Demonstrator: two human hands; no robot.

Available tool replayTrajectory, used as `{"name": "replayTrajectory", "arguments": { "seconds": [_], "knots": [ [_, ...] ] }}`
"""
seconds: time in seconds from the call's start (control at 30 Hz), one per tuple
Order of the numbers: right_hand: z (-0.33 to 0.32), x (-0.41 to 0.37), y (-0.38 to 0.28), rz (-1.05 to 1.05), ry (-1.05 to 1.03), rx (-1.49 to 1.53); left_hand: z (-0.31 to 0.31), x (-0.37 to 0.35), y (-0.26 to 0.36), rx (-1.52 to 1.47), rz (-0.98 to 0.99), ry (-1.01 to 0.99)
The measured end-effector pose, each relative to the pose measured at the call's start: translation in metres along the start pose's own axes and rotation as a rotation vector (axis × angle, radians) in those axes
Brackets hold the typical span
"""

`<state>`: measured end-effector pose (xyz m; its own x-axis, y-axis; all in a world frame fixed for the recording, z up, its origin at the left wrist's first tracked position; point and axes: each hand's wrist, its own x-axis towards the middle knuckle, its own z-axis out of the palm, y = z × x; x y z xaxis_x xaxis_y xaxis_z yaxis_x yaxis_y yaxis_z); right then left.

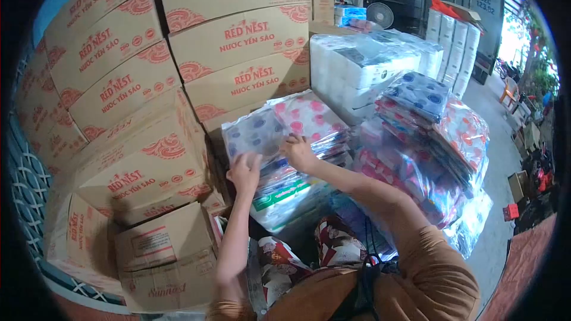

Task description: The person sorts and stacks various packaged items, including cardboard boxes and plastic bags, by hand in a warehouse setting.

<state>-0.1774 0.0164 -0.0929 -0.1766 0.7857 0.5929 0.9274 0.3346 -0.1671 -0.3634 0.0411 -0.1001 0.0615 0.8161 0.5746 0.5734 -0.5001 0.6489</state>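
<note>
Both hands are at a stack of plastic-wrapped packets in front of me. My left hand (pixel 244 172) is at the near left edge of a clear packet with blue-grey dots (pixel 253 134); it is blurred, and its grip is unclear. My right hand (pixel 299 153) has its fingers curled at the packet's right side, beside a packet with pink dots (pixel 309 113); what it pinches is too small to make out. Below them lies a packet with a green band (pixel 282 195).
Red Nest cartons (pixel 238 35) are stacked ahead and to the left, with a smaller carton (pixel 166 255) near me. Wrapped white rolls (pixel 357 71) stand behind the packets. More patterned packets (pixel 416 142) are piled on the right. A fan (pixel 380 16) is farther back.
</note>
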Motion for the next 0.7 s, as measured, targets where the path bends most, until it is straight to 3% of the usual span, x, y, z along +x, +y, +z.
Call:
{"name": "replayTrajectory", "arguments": {
  "seconds": [0.03, 0.17, 0.23, 0.27, 0.33, 0.37, 0.47, 0.5, 0.57, 0.6, 0.63, 0.67, 0.7],
  "knots": [
    [-0.015, 0.001, -0.001, 0.029, 0.026, 0.062, -0.005, -0.003, 0.004, -0.005, 0.008, 0.142],
    [-0.073, -0.004, -0.002, 0.018, 0.188, 0.301, -0.021, -0.017, 0.012, -0.215, -0.114, 0.26],
    [-0.093, -0.01, -0.002, 0.043, 0.209, 0.369, -0.036, -0.023, 0.029, -1.188, -0.796, -0.171],
    [-0.104, -0.012, -0.003, 0.058, 0.225, 0.362, -0.033, -0.024, 0.03, -1.182, -0.788, -0.193],
    [-0.129, -0.02, -0.005, 0.052, 0.12, 0.447, -0.02, -0.025, 0.033, -1.533, -0.946, -0.365],
    [-0.143, -0.025, -0.008, -0.052, 0.16, 0.45, -0.013, -0.022, 0.038, -1.701, -1.03, -0.462],
    [-0.193, -0.044, -0.014, -0.016, 0.189, 0.473, -0.015, -0.013, 0.081, -1.533, -0.751, -0.431],
    [-0.216, -0.053, -0.019, 0.006, 0.211, 0.463, 0.001, -0.004, 0.068, -1.46, -0.599, -0.397],
    [-0.266, -0.077, -0.022, 0.092, 0.227, 0.517, -0.023, -0.002, 0.145, -1.458, -0.48, -0.509],
    [-0.282, -0.087, -0.014, 0.183, 0.275, 0.585, -0.029, 0.002, 0.177, -1.458, -0.363, -0.584],
    [-0.298, -0.097, -0.006, 0.271, 0.323, 0.653, -0.024, 0.011, 0.182, -1.267, -0.22, -0.615],
    [-0.32, -0.105, -0.01, 0.453, 0.34, 0.9, -0.02, 0.014, 0.202, -1.258, -0.165, -0.642],
    [-0.329, -0.114, 0.001, 0.49, 0.442, 0.937, -0.015, 0.016, 0.226, -1.251, -0.112, -0.67]
  ]
}}
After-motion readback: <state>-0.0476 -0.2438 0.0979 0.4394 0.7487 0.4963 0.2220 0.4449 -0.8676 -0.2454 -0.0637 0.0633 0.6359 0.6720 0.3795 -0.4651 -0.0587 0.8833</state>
